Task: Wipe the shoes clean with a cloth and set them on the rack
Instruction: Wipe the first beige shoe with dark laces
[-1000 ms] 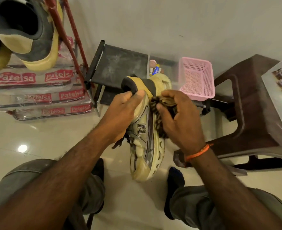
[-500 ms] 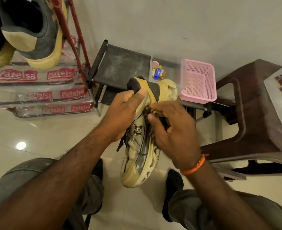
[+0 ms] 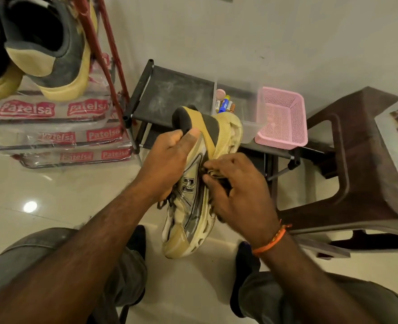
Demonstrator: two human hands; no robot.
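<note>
**Sneaker held heel-up, cloth on its side**

While the left hand (image 3: pixel 170 164) grips the tan-and-dark mesh sneaker (image 3: pixel 193 183) at its collar, toe pointing down above the floor, the right hand (image 3: pixel 237 195) pinches a bunched dark patterned cloth (image 3: pixel 213 173) against its midsole, fingers curled.

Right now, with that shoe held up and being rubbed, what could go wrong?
1. The left hand grips the shoe only at its heel, with the toe hanging over the floor; a hard rub might twist it loose.
2. The cloth is bunched small in the right hand, so fingers may smear dirt instead of wiping.
3. Loose laces dangle under the left hand and could snag.
</note>
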